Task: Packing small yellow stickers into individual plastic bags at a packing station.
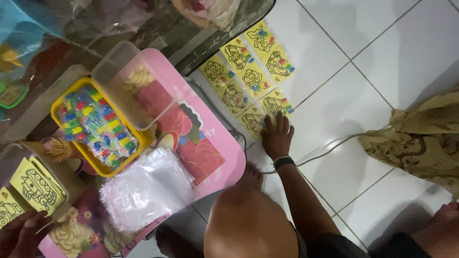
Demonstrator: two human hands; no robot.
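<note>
Knee (248, 224) nearest; right hand (276, 136) flat on card row (248, 76)

right hand (276, 136) flat on yellow picture packets (248, 71); left hand (19, 234) touching yellow card (36, 184).

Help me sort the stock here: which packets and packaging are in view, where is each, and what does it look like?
Sealed picture packets: floor tiles, two rows, yellow squares with black cartoon outlines and coloured bits; right hand rests on the nearest.
Yellow tray: pink table, holds small multicoloured packets.
Clear bags: stacked on the table's near edge.
Loose yellow cards: far left, by the left hand.
</note>
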